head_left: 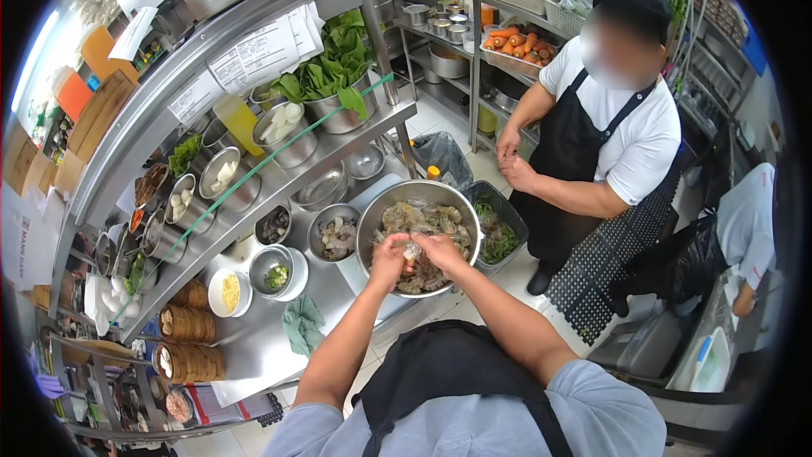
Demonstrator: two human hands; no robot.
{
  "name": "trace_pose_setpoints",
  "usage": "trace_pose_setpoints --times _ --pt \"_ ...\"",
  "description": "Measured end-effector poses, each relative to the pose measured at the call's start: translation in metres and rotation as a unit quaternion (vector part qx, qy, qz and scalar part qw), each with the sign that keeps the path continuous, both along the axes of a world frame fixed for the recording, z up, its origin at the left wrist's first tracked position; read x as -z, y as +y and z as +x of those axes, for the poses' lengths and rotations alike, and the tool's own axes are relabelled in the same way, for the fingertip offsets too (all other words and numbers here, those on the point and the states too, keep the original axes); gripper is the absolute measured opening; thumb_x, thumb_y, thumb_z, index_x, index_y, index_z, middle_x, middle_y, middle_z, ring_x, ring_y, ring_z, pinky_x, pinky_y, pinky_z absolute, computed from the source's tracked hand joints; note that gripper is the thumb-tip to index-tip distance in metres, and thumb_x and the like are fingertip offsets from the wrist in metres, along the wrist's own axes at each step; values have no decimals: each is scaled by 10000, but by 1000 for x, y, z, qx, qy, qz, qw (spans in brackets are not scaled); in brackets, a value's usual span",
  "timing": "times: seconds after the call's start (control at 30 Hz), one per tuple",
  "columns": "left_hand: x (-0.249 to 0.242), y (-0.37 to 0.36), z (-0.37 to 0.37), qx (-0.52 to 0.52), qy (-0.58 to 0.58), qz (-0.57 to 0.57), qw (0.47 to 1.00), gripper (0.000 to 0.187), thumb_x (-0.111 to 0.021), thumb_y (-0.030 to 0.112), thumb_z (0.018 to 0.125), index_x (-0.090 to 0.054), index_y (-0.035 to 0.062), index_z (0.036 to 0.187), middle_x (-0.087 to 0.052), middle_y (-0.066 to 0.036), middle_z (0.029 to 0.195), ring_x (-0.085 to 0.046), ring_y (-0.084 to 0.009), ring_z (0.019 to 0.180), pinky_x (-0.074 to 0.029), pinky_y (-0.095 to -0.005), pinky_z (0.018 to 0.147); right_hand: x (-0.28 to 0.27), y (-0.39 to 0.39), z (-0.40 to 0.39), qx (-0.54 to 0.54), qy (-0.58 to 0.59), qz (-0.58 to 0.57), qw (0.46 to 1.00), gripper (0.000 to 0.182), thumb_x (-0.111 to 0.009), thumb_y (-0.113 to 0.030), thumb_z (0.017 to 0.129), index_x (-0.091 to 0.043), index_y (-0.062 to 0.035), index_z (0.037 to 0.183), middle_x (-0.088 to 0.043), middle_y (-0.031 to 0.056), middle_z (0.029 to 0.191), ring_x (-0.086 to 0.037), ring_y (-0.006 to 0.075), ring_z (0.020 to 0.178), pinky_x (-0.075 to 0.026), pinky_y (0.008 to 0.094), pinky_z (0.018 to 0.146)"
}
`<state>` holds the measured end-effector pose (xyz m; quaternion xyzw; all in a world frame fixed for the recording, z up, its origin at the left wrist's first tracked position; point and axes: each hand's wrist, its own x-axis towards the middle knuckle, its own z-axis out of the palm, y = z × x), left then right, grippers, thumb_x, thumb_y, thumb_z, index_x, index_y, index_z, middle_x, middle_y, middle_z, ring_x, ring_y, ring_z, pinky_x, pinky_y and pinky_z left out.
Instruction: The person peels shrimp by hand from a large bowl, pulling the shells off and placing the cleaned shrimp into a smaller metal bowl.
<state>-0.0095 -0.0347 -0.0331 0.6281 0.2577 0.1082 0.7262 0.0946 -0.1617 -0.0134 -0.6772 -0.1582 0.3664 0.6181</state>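
Observation:
A large metal bowl (377,208) of whole raw shrimp (423,218) stands in front of me. My left hand (390,261) and my right hand (441,254) meet over its near part, fingers closed together on a shrimp (411,250). Most of that shrimp is hidden by my fingers. Left of the large bowl, a smaller metal bowl (318,247) contains shrimp that look peeled. Another small bowl (273,226) beyond it has dark pieces inside.
A green cloth (303,326), a bowl of shredded yellow food (230,291) and bamboo steamers (193,323) lie to the left. Above runs a metal shelf (279,182) with ingredient pots. A person in a black apron (568,140) stands opposite, beside a bin of greens (499,228).

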Motion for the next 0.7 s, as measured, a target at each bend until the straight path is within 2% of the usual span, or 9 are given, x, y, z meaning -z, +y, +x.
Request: trace_pose_setpoints --times 0.1,0.17,0.23,0.3,0.47,0.53,0.63,0.67,0.7 --pt "-11 -11 2 16 -52 80 995 334 -543 55 972 -519 56 1306 -642 -75 953 -630 -121 657 -567 -252 594 -3 3 -4 39 82 30 995 489 -541 -492 980 -663 -32 869 -554 0 614 -505 128 549 -422 304 543" --pt "-38 -18 3 20 -28 -65 997 329 -565 72 968 -525 53 1293 -632 -99 1002 -632 -126 684 -579 -274 619 7 5 -4 70 88 32 993 504 -503 -508 999 -659 -35 919 -561 3 630 -515 138 547 -429 298 555" --pt "-33 -15 6 11 -15 -56 998 326 -614 110 959 -550 29 1269 -647 -77 925 -619 -115 651 -558 -266 602 27 10 -4 33 -10 80 996 532 -442 -521 1019 -652 -34 973 -589 18 677 -529 141 557 -429 291 577" --pt "-28 -5 12 45 39 104 993 334 -665 153 940 -582 9 1230 -649 -36 806 -580 -96 588 -509 -242 550 29 12 -7 13 7 109 994 562 -417 -534 1022 -647 -27 950 -581 23 671 -519 141 559 -431 294 587" --pt "-31 9 22 57 69 107 990 132 -697 107 891 -658 -3 951 -616 -29 677 -535 -86 530 -408 -254 459 23 6 6 -9 -100 21 995 669 -351 -613 1007 -624 -19 864 -553 38 636 -496 138 551 -423 308 564" --pt "-32 17 26 67 91 131 985 109 -691 99 882 -660 1 919 -610 -32 667 -537 -87 527 -403 -260 453 29 8 16 -51 4 -107 993 711 -337 -663 983 -606 -26 815 -539 41 607 -498 145 542 -403 317 525" --pt "-8 49 40 79 121 209 967 102 -673 103 875 -682 22 936 -649 -63 692 -595 -117 589 -464 -296 525 25 -3 22 -64 212 -24 975 705 -349 -674 974 -602 -36 812 -521 27 575 -484 164 510 -379 328 486" --pt "-5 58 47 66 88 318 942 124 -672 121 878 -690 33 965 -676 -69 730 -623 -134 643 -489 -307 592 36 0 24 -50 212 -41 975 752 -314 -679 971 -613 -8 810 -538 101 563 -539 275 507 -449 402 546" --pt "-5 62 56 53 51 421 904 149 -672 138 882 -698 44 994 -704 -75 769 -650 -152 696 -515 -319 659 40 -2 21 -38 215 -37 975 752 -314 -679 971 -613 -8 810 -538 101 563 -539 275 507 -449 402 546"
